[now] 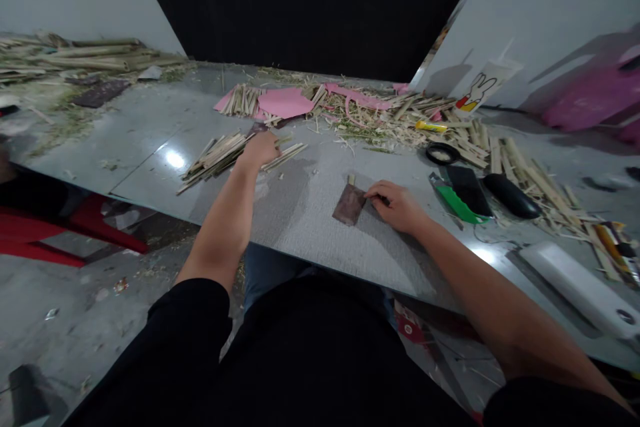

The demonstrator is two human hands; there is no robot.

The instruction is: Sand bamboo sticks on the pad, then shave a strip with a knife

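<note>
My left hand [261, 148] reaches over a pile of thin wooden strips [215, 159] on the grey table; its fingers point away from me and are partly hidden, so what they hold cannot be made out. My right hand [393, 203] rests on the table with its fingers bent together at the right edge of a small brown sheet [349, 205]. One short pale strip [351, 180] sticks out past the far edge of that sheet. A few loose strips [285, 157] lie just right of my left hand.
Pink paper [285, 103] and wood shavings line the back. A cup [485, 87], yellow tube [431, 126], black round dish [443, 153], green item [461, 205] and white device [580, 287] are at right. Red stool [100, 227] and a person's dark sleeve are at left.
</note>
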